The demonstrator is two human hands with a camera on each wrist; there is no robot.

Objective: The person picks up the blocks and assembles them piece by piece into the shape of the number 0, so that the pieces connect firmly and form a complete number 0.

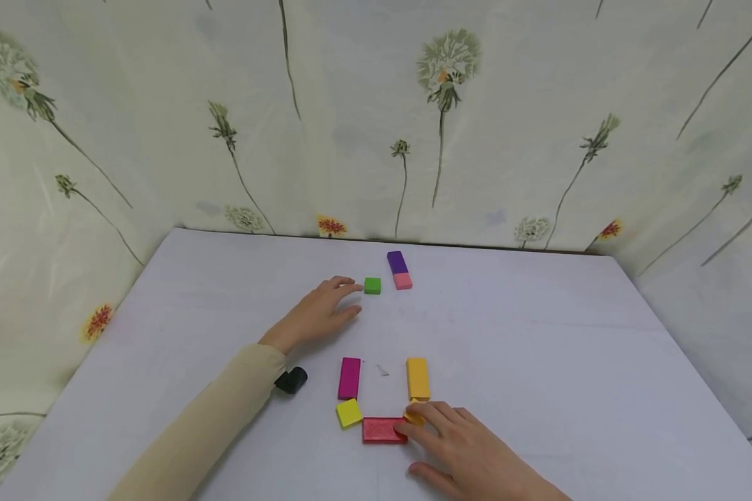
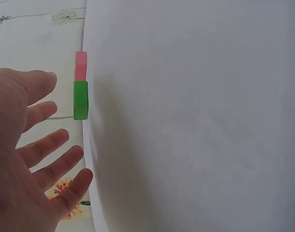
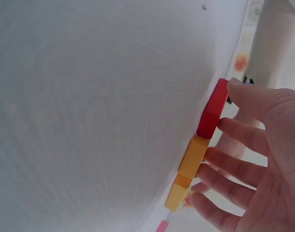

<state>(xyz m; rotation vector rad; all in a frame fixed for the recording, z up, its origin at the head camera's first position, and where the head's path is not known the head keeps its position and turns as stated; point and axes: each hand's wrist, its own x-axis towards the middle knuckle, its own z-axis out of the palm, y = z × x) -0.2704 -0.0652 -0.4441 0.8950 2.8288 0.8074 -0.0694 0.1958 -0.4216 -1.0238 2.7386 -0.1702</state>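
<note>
My left hand (image 1: 316, 311) reaches toward the back, its fingers spread and relaxed, the fingertips right by a small green block (image 1: 372, 286). Behind that block, a pink block (image 1: 403, 281) stands end to end with a purple block (image 1: 397, 262). Nearer the front, my right hand (image 1: 464, 449) rests its fingertips on the right end of a red block (image 1: 381, 431) and a small orange block (image 3: 194, 157). A longer orange block (image 1: 417, 378) continues from the small one. Across from it lie a magenta block (image 1: 349, 378) and a yellow block (image 1: 349, 413), beside the red block's left end.
A black cylindrical object (image 1: 296, 380) lies beside my left sleeve (image 1: 225, 410). Tiny scraps (image 1: 383, 371) sit between the magenta and longer orange blocks. Flower-printed cloth (image 1: 351, 139) hangs behind and at the sides of the white table (image 1: 526, 348).
</note>
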